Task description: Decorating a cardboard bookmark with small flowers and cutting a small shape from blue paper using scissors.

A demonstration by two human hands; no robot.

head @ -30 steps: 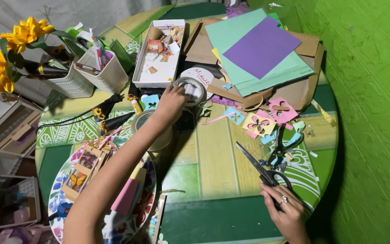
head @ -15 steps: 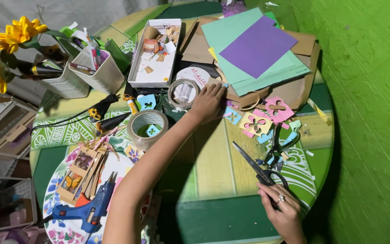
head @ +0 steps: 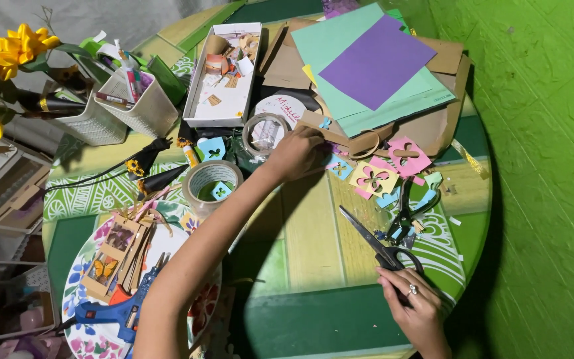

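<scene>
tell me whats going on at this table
A person is working at a round green table crowded with craft supplies. Their left hand reaches across to the paper scraps beside a small roll of clear tape. Their right hand rests on the handles of black scissors lying on the table. A blue glue gun lies on a floral plate nearby.

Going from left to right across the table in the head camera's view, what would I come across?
Yellow flowers → blue glue gun → big tape roll → left hand reaching among paper scraps → purple paper sheet → black scissors held by the right hand → green wall.
</scene>
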